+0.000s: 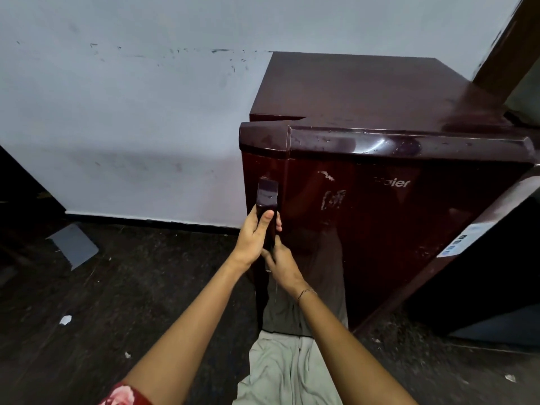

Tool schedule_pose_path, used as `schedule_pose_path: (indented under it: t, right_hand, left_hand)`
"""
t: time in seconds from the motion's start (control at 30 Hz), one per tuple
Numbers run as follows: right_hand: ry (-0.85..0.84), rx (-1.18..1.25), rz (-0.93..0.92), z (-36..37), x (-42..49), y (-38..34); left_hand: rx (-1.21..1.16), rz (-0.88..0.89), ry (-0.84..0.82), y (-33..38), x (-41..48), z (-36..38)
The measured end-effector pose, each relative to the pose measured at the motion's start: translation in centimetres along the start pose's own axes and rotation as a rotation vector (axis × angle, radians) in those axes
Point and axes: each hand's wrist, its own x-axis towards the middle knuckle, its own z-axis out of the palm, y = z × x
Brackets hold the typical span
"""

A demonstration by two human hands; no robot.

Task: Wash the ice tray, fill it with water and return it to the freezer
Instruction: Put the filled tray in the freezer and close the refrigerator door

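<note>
A small dark maroon fridge [380,217] stands against the white wall, its door shut or nearly shut. On the door's left edge runs a vertical handle [266,194]. My left hand [252,238] grips the handle with the thumb laid along its front. My right hand [280,264] holds the handle just below, fingers curled behind it. The ice tray is not in view.
The floor [140,287] is dark, with a grey flat sheet [74,244] at the left and scraps of paper [65,320]. A dark cabinet [491,273] stands right of the fridge. My pale trouser leg [286,369] is below the hands.
</note>
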Motion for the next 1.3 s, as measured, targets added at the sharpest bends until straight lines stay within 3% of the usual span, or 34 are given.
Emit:
schedule_pose_path:
  t: [0.6,0.9,1.1,1.3]
  right_hand:
    - [-0.005,-0.106,0.063,0.6,1.6,0.7]
    - [-0.019,-0.086,0.187,0.3,1.0,-1.0]
    - [0.076,-0.062,0.278,0.8,0.1,-2.5]
    - [0.192,-0.137,0.224,1.0,-1.1,-3.8]
  left_hand:
    - [0.017,-0.043,-0.050,-0.7,1.9,-0.9]
    - [0.080,-0.088,-0.057,0.5,1.0,-0.7]
    - [0.248,-0.178,-0.048,2.0,-0.3,-0.9]
    - [0.306,-0.162,0.010,3.0,-2.2,-1.2]
